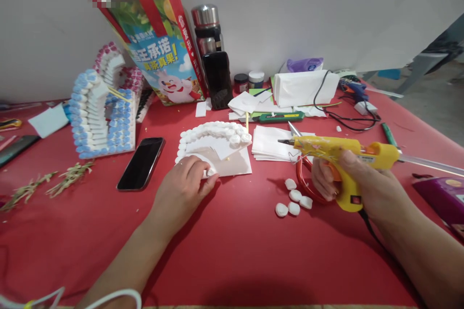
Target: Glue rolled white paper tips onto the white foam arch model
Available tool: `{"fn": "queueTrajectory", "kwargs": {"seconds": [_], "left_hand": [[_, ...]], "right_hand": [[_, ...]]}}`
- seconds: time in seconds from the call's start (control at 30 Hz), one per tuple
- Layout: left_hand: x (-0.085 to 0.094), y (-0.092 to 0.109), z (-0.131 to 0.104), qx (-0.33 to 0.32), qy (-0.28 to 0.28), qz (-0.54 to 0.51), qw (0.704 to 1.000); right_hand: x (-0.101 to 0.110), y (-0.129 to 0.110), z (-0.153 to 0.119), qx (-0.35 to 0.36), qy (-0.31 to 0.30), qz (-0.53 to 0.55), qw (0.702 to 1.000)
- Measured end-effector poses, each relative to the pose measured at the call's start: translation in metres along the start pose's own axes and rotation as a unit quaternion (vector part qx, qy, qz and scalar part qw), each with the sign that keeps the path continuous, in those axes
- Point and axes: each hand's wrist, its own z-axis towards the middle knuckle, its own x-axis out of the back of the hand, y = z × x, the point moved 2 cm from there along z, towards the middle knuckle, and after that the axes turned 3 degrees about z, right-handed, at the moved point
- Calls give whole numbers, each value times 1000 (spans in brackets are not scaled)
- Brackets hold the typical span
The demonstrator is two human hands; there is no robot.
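Observation:
My right hand (362, 178) grips a yellow hot glue gun (326, 146) by its handle, nozzle pointing left above the table. A clear glue stick (431, 163) sticks out of its back end. My left hand (186, 186) has thumb and fingers closed on a small white paper roll (210, 172) at the front edge of a white arched piece (235, 164). Along the curve of that piece runs a row of white paper rosettes (213, 129). Between my hands lie several loose white rosettes (294, 208). Red-handled scissors (302, 178) rest partly behind the glue gun.
A black phone (141, 163) lies left of my left hand. Behind it stands a blue-and-white paper model (103, 116). Farther back are a bag (166, 53), a thermos (206, 24) and an upright black phone (216, 79). Stacked white paper (270, 142) and a green cutter (281, 117) lie mid-table.

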Motion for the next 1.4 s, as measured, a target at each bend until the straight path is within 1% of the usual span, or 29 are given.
{"fn": "queueTrajectory", "kwargs": {"seconds": [0.13, 0.27, 0.37, 0.53, 0.63, 0.8, 0.93, 1.03, 1.17, 1.3, 1.4], "left_hand": [[-3, 0, 4, -24, 6, 47, 999], [-2, -2, 4, -34, 1, 79, 996], [-1, -3, 4, -31, -10, 90, 995], [-2, -3, 6, -21, -22, 94, 995], [-3, -2, 7, -16, -28, 93, 995], [-3, -2, 6, -8, -38, 92, 995], [3, -5, 4, 11, -53, 40, 998], [8, -10, -1, 33, -53, -45, 997], [12, -14, -7, 64, -51, -166, 983], [10, -14, -8, 74, -67, -201, 974], [8, -13, -7, 68, -68, -209, 973]], "right_hand": [[0, 1, 0, 1, 10, -9, 1000], [1, 2, 0, -7, -1, -12, 1000], [2, 3, 0, -16, -8, -11, 1000], [4, 4, -1, -20, 8, -15, 1000], [4, 5, -2, -24, 5, -12, 1000], [3, 4, -2, -17, -1, -8, 1000], [3, 4, -2, -19, 4, -19, 1000], [5, 4, -2, -10, 7, -28, 1000], [4, 2, -3, -2, 20, -31, 999], [2, 0, -3, -22, 40, -33, 998], [2, 0, -3, -23, 38, -34, 998]]}}
